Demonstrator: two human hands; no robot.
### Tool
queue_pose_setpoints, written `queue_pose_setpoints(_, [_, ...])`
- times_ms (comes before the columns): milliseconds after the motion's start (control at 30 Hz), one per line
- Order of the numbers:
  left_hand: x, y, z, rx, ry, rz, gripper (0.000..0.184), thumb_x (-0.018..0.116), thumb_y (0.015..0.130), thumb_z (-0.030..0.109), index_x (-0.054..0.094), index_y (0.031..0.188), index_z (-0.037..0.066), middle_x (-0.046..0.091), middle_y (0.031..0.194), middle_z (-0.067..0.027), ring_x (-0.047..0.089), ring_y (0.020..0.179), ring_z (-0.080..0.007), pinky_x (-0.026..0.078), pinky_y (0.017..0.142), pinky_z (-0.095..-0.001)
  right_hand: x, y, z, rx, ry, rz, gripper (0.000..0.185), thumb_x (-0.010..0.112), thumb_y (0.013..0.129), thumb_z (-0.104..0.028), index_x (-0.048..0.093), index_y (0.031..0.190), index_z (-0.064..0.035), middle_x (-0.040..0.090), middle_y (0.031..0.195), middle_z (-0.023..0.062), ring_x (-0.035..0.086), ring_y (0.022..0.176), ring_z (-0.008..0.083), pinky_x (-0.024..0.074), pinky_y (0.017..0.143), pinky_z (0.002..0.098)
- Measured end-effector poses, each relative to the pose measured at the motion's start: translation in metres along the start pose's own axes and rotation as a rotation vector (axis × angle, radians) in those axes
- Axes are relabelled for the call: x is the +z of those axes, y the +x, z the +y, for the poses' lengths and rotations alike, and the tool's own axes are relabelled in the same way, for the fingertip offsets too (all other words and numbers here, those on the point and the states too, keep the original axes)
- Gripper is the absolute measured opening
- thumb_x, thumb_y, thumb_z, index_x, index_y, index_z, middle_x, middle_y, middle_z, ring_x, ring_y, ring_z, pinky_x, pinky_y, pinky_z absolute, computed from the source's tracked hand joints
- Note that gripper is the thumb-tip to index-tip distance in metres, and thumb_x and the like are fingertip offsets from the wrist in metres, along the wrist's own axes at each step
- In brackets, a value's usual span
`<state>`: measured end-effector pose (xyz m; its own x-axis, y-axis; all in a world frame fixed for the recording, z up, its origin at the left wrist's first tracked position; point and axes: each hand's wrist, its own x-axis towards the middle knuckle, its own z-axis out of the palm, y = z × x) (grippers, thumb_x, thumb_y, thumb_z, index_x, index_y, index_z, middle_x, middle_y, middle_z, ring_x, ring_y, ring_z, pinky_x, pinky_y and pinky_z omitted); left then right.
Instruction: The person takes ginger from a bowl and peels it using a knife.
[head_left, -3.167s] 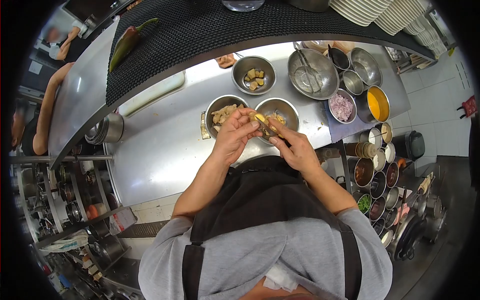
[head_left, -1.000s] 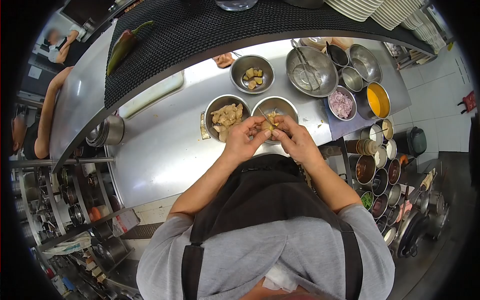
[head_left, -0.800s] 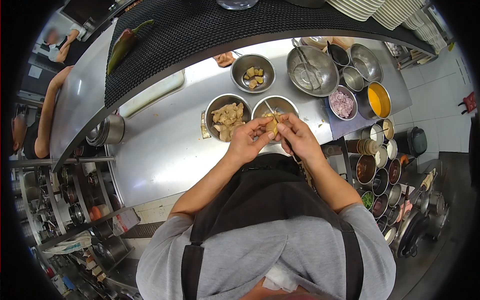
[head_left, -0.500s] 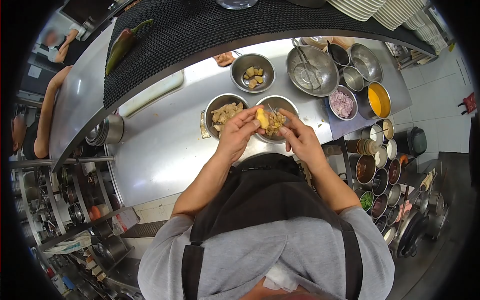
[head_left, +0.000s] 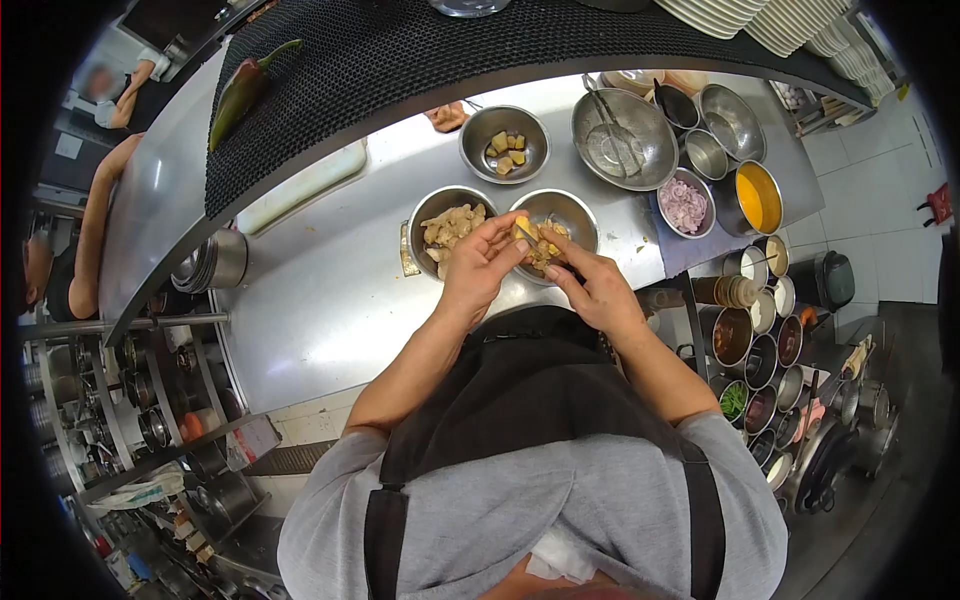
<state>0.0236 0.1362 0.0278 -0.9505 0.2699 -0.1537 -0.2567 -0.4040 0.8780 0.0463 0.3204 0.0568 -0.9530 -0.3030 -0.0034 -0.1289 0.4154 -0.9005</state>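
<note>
A piece of peeled yellow ginger (head_left: 522,224) is pinched in the fingers of my left hand (head_left: 478,265). My right hand (head_left: 602,285) is closed against it from the other side, apparently on a thin tool I cannot make out. Both hands are over the near edge of a steel bowl (head_left: 578,212) with brown and yellow scraps in it. To its left, partly behind my left hand, stands a bowl of unpeeled ginger (head_left: 452,226). Farther back, another steel bowl (head_left: 481,124) holds several cut yellow pieces.
On the right are a large bowl with a ladle (head_left: 612,125), chopped onion (head_left: 684,205) and a pot of orange liquid (head_left: 757,200). A black-matted shelf (head_left: 400,75) overhangs the steel counter (head_left: 300,330). Co-workers' arms (head_left: 92,235) show at far left.
My right hand has moved left and in against the ginger, its fingers now closer to my left hand. Less yellow surface shows between the hands.
</note>
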Motion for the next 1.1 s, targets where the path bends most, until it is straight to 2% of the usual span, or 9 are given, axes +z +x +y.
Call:
queue_pose_setpoints(133, [0.005, -0.001, 0.001, 0.062, 0.046, 0.007, 0.039, 0.059, 0.088, 0.001, 0.049, 0.126, -0.004, 0.058, 0.119, -0.0125, 0.056, 0.110, -0.0168, 0.047, 0.092, -0.0281, 0.001, 0.003, -0.002, 0.093, 0.064, -0.015, 0.042, 0.058, 0.090, -0.020, 0.050, 0.130, -0.0116, 0.063, 0.105, 0.0240, 0.061, 0.100, 0.0390, 0.0479, 0.083, 0.0416])
queue_pose_setpoints(467, [0.008, 0.002, -0.010, 0.080, 0.086, 0.057, 0.041, 0.060, 0.087, -0.003, 0.048, 0.126, -0.006, 0.059, 0.117, -0.0134, 0.057, 0.109, -0.0171, 0.046, 0.094, -0.0282, 0.011, 0.016, 0.013, 0.017, 0.050, 0.057, 0.030, 0.055, 0.092, -0.019, 0.049, 0.119, -0.0080, 0.065, 0.095, 0.0215, 0.065, 0.089, 0.0364, 0.0496, 0.076, 0.0416])
queue_pose_setpoints(533, [0.013, -0.002, -0.011, 0.058, 0.095, 0.045, 0.042, 0.061, 0.086, -0.004, 0.049, 0.126, -0.006, 0.059, 0.118, -0.0135, 0.056, 0.111, -0.0172, 0.045, 0.096, -0.0283, 0.009, 0.016, 0.009, 0.163, 0.172, 0.038, 0.027, 0.054, 0.094, -0.018, 0.049, 0.117, -0.0052, 0.066, 0.089, 0.0168, 0.067, 0.070, 0.0257, 0.0508, 0.062, 0.0340])
queue_pose_setpoints(567, [0.015, -0.002, -0.011, 0.059, 0.094, 0.044, 0.042, 0.061, 0.086, -0.004, 0.049, 0.126, -0.006, 0.059, 0.118, -0.0135, 0.056, 0.111, -0.0172, 0.045, 0.096, -0.0283, 0.007, 0.017, 0.009, 0.163, 0.171, 0.038, 0.027, 0.054, 0.094, -0.018, 0.049, 0.117, -0.0052, 0.066, 0.089, 0.0168, 0.067, 0.070, 0.0257, 0.0508, 0.062, 0.0340])
queue_pose_setpoints(633, [0.016, -0.002, -0.009, 0.087, 0.037, 0.037, 0.039, 0.057, 0.088, -0.005, 0.047, 0.127, -0.007, 0.060, 0.114, -0.0125, 0.059, 0.104, -0.0167, 0.049, 0.089, -0.0281, 0.000, 0.018, 0.010, 0.298, 0.491, -0.046, 0.025, 0.053, 0.095, -0.018, 0.050, 0.115, -0.0025, 0.064, 0.082, 0.0105, 0.058, 0.052, 0.0134, 0.0445, 0.049, 0.0239])
queue_pose_setpoints(733, [0.005, 0.004, -0.005, -0.009, -0.172, 0.005, 0.037, 0.054, 0.089, -0.004, 0.048, 0.126, -0.003, 0.059, 0.114, -0.0109, 0.058, 0.106, -0.0193, 0.048, 0.088, -0.0301, 0.000, 0.016, 0.014, 0.263, 0.691, 0.027, 0.030, 0.053, 0.095, -0.017, 0.049, 0.120, -0.0014, 0.062, 0.077, 0.0075, 0.048, 0.044, 0.0095, 0.0371, 0.043, 0.0194])
queue_pose_setpoints(833, [-0.007, 0.009, 0.002, -0.014, -0.255, -0.054, 0.037, 0.054, 0.090, 0.003, 0.049, 0.127, 0.001, 0.057, 0.120, -0.0112, 0.056, 0.113, -0.0241, 0.046, 0.092, -0.0335, -0.003, 0.012, 0.012, 0.200, 0.464, 0.061, 0.039, 0.053, 0.095, -0.016, 0.047, 0.131, -0.0047, 0.063, 0.078, 0.0098, 0.051, 0.045, 0.0114, 0.0415, 0.045, 0.0230])
queue_pose_setpoints(967, [-0.010, 0.011, 0.004, -0.042, -0.317, -0.034, 0.033, 0.057, 0.089, 0.003, 0.051, 0.121, 0.004, 0.057, 0.112, -0.0082, 0.058, 0.109, -0.0242, 0.048, 0.088, -0.0319, -0.003, 0.011, 0.026, 0.141, 0.159, 0.030, 0.046, 0.053, 0.094, -0.016, 0.044, 0.138, -0.0115, 0.064, 0.081, 0.0121, 0.054, 0.048, 0.0117, 0.0447, 0.048, 0.0265])
queue_pose_setpoints(1100, [-0.008, 0.012, 0.004, -0.065, -0.303, -0.008, 0.030, 0.057, 0.089, 0.004, 0.052, 0.119, 0.004, 0.057, 0.110, -0.0066, 0.058, 0.108, -0.0232, 0.049, 0.086, -0.0312, -0.007, 0.010, 0.009, 0.200, -0.011, 0.032, 0.046, 0.054, 0.093, -0.018, 0.045, 0.138, -0.0147, 0.065, 0.086, 0.0175, 0.059, 0.052, 0.0210, 0.0490, 0.057, 0.0335])
